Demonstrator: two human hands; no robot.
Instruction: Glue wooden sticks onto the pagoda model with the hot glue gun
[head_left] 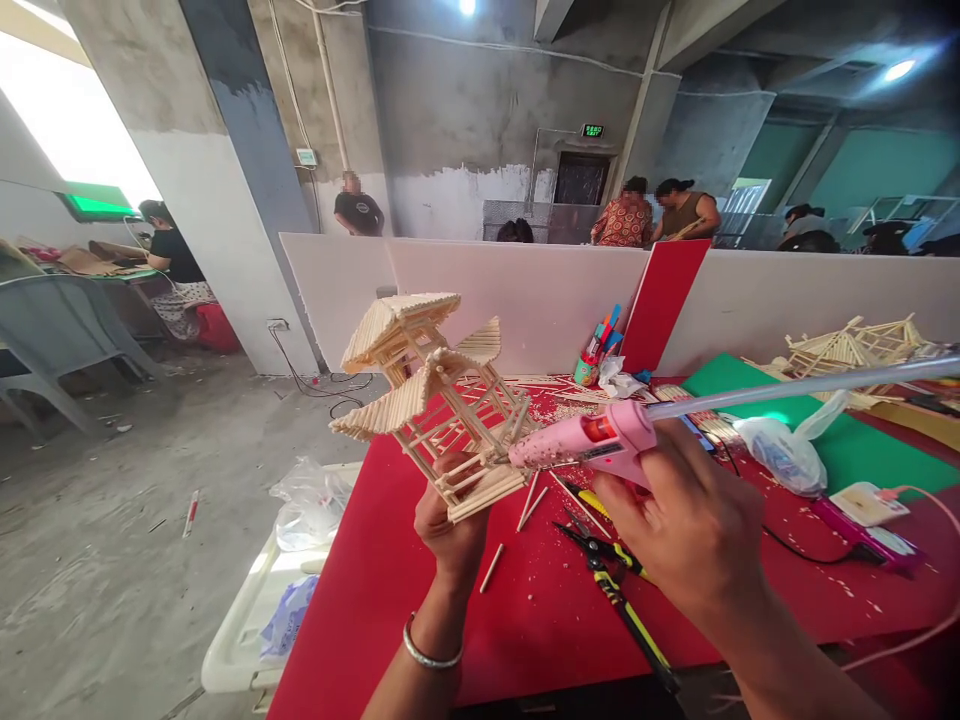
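Observation:
My left hand [450,525] grips the base of a small pagoda-like house built of wooden sticks [431,395], holding it tilted above the red table [420,610]. My right hand [686,525] is wrapped round a pink hot glue gun [592,445]. A long clear glue stick [810,385] juts from the gun's back toward the right. The gun's nozzle touches the lower right side of the stick house. A silver bangle [429,655] sits on my left wrist.
Loose sticks [529,505], yellow-handled pliers [626,600] and wood crumbs lie on the red surface. A plastic bag [784,450], green sheet [847,440], another stick model [851,350], a pen cup [596,350] and white partition boards [525,290] stand behind. A white tray [247,620] sits left. People work beyond.

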